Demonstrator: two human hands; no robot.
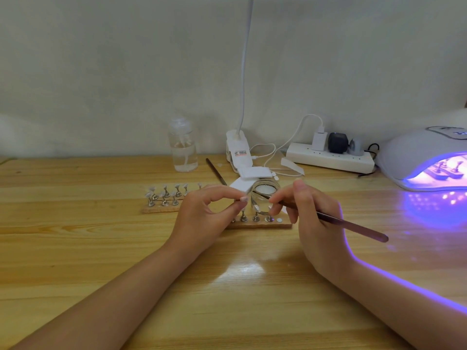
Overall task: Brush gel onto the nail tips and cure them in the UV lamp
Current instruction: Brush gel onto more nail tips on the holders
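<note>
Head view: two bare hands over a pale wooden table (101,248).
Left hand (202,213): thumb and forefinger pinch a small pale nail tip (243,199).
Right hand (310,213): fingers grip a thin dark brush (353,227), bristles just beside that tip.
White domed UV lamp (417,157): glowing violet, well right of the fingers.

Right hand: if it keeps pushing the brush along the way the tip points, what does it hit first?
Most likely the nail tip pinched in the left hand. The right hand aims the brush left toward it, over the glass jar. Depth is unclear; it may touch the jar rim first.
</note>
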